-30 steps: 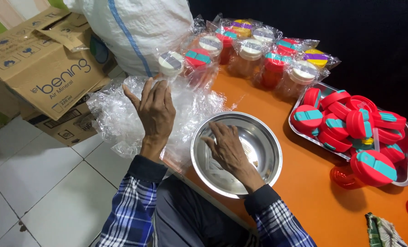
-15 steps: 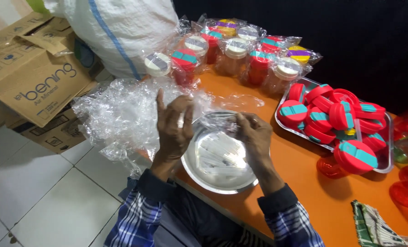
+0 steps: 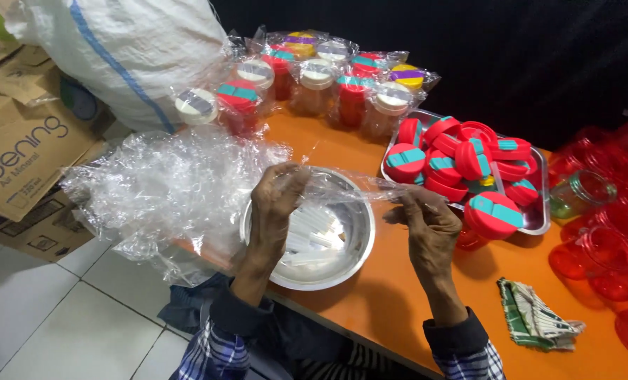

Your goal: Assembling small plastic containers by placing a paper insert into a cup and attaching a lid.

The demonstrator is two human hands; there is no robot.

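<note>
Whereas a second earlier the right hand [image 3: 430,229] lay in the steel bowl [image 3: 307,229], both hands had risen; left hand [image 3: 275,200] and right pinched a clear plastic bag [image 3: 349,186] stretched between them, above the bowl on the worktop [image 3: 370,295]

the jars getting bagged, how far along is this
Done, it seems: about a dozen lidded jars in clear bags stand at the table's far edge. In hand: the left hand and right hand stretch one clear plastic bag over the steel bowl. Left: a pile of bags, a tray of red lids and empty red jars suggest plenty remains.
</note>
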